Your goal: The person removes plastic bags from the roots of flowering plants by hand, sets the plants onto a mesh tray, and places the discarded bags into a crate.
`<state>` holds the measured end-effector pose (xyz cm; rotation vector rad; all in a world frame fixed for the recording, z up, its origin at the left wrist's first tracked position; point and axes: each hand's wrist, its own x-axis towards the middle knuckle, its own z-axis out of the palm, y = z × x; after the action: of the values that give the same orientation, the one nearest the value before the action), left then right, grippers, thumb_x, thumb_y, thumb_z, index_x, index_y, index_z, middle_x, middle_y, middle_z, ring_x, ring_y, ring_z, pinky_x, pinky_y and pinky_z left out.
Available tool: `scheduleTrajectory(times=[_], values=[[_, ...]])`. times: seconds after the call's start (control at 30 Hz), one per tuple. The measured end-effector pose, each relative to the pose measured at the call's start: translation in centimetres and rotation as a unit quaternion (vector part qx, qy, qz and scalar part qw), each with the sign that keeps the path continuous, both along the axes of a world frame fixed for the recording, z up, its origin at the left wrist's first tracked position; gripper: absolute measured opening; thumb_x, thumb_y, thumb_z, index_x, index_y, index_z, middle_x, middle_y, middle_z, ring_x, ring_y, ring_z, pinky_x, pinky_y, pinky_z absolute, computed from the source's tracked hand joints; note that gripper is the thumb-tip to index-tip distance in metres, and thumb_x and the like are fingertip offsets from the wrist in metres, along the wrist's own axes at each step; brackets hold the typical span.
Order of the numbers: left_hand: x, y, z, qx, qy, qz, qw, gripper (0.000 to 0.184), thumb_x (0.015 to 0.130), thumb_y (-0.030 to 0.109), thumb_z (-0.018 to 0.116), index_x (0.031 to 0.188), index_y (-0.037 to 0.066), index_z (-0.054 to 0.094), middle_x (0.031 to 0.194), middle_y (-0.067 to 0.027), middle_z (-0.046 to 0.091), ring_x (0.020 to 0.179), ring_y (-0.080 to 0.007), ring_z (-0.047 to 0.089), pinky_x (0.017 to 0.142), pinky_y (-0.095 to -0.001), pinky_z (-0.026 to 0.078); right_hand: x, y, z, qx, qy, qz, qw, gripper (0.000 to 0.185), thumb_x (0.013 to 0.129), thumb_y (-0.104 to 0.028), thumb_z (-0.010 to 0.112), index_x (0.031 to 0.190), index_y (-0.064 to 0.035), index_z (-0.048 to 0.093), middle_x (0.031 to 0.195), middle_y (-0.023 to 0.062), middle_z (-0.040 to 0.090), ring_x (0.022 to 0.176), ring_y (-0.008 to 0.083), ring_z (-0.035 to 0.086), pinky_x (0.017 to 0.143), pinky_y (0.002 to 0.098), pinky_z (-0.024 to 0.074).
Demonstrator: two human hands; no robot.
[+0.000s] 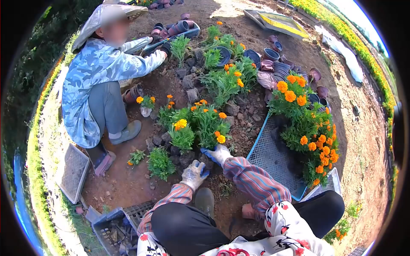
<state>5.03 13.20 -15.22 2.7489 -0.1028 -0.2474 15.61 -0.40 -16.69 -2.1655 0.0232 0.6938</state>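
My left hand (194, 174), in a whitish glove with blue fingertips, is low over the soil beside a dark root block (185, 159). Its fingers are bent, and whether they grip the block is unclear. My right hand (217, 154), gloved the same way, reaches to the base of the orange marigolds (209, 123); its fingertips are partly hidden by soil and roots. A leafy plant without open flowers (160, 164) lies left of my left hand. More marigolds with orange blooms (228, 81) and bare root blocks (193, 95) are heaped farther ahead.
A blue mesh tray (273, 149) at the right holds many marigolds (314, 136). Beyond it are stacked empty pots (282, 70). A co-worker (102, 77) squats at the left, gloved hands by a crate of pots (179, 36). A grey crate (117, 232) stands near my left knee.
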Motion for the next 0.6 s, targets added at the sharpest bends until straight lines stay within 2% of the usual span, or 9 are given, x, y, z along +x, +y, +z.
scheduleTrajectory(times=[0.03,0.1,0.17,0.23,0.3,0.4,0.43,0.5,0.6], values=[[0.5,0.3,-0.7,-0.005,0.009,0.000,1.000,0.038,0.069,0.034,0.068,0.096,0.013,0.052,0.098,-0.0107,0.049,0.082,-0.0335,0.057,0.069,-0.0439,0.047,0.0,0.1,-1.3,-0.005,0.009,0.000,1.000,0.047,0.069,-0.045,0.066,0.094,-0.0051,0.059,0.064,0.0063,0.058,0.053,0.0162,0.054,0.050,0.0310,0.0431],[1.5,1.7,-2.2,-0.007,-0.057,0.040,0.998,0.039,0.066,0.027,0.070,0.096,0.011,0.052,0.095,-0.0108,0.050,0.080,-0.0340,0.057,0.068,-0.0436,0.047,-1.0,0.7,-4.7,0.070,-0.145,-0.001,0.987,0.045,0.073,-0.041,0.063,0.096,-0.0028,0.057,0.065,0.0069,0.059,0.054,0.0170,0.055,0.053,0.0317,0.0441],[2.8,3.1,-3.6,-0.043,-0.052,0.088,0.994,0.040,0.064,0.023,0.071,0.097,0.011,0.051,0.092,-0.0114,0.052,0.082,-0.0342,0.056,0.068,-0.0428,0.046,-0.5,3.4,-8.1,0.121,-0.175,-0.070,0.975,0.042,0.076,-0.038,0.060,0.098,-0.0023,0.056,0.074,0.0112,0.062,0.067,0.0248,0.060,0.061,0.0363,0.0456],[4.4,3.2,-2.2,0.006,-0.016,0.078,0.997,0.040,0.070,0.029,0.068,0.100,0.012,0.049,0.100,-0.0110,0.051,0.081,-0.0338,0.058,0.066,-0.0424,0.048,0.6,5.2,-5.1,0.085,-0.173,-0.121,0.974,0.035,0.077,-0.032,0.057,0.098,-0.0035,0.056,0.082,0.0154,0.062,0.079,0.0336,0.059,0.067,0.0416,0.0442],[5.2,3.5,-2.5,0.018,-0.033,0.074,0.997,0.041,0.070,0.030,0.067,0.103,0.013,0.048,0.099,-0.0107,0.052,0.080,-0.0340,0.058,0.067,-0.0429,0.048,1.4,6.1,-4.8,0.077,-0.111,-0.129,0.982,0.033,0.077,-0.030,0.056,0.098,-0.0045,0.055,0.091,0.0186,0.060,0.090,0.0375,0.054,0.073,0.0434,0.0428],[5.0,4.0,-2.9,0.034,-0.047,0.052,0.997,0.042,0.069,0.031,0.069,0.100,0.012,0.048,0.095,-0.0103,0.053,0.079,-0.0331,0.058,0.066,-0.0421,0.048,-0.3,4.4,-3.5,0.069,-0.154,-0.112,0.979,0.032,0.077,-0.031,0.056,0.097,-0.0056,0.056,0.093,0.0182,0.057,0.089,0.0365,0.054,0.075,0.0422,0.0438],[4.8,3.6,-3.0,0.024,-0.078,0.047,0.996,0.041,0.068,0.032,0.069,0.097,0.011,0.049,0.093,-0.0103,0.053,0.076,-0.0329,0.058,0.065,-0.0417,0.047,-1.4,2.7,-2.5,0.074,-0.192,-0.096,0.974,0.033,0.076,-0.033,0.057,0.095,-0.0065,0.055,0.093,0.0179,0.056,0.091,0.0356,0.054,0.076,0.0420,0.0437],[4.3,2.6,-2.0,-0.019,-0.031,0.056,0.998,0.039,0.067,0.033,0.071,0.087,0.008,0.050,0.088,-0.0110,0.051,0.071,-0.0300,0.056,0.062,-0.0397,0.046,-3.7,-1.7,-0.4,0.138,-0.132,-0.108,0.976,0.026,0.078,-0.027,0.058,0.094,-0.0063,0.057,0.092,0.0158,0.056,0.090,0.0336,0.054,0.077,0.0408,0.0430],[2.8,0.0,0.4,-0.143,-0.093,0.139,0.976,0.036,0.067,0.028,0.074,0.079,0.005,0.049,0.081,-0.0092,0.048,0.065,-0.0233,0.052,0.059,-0.0344,0.044,-7.3,-8.5,1.0,0.128,-0.164,-0.121,0.971,0.022,0.079,-0.023,0.057,0.093,-0.0058,0.058,0.090,0.0156,0.058,0.088,0.0326,0.055,0.076,0.0385,0.0435]])
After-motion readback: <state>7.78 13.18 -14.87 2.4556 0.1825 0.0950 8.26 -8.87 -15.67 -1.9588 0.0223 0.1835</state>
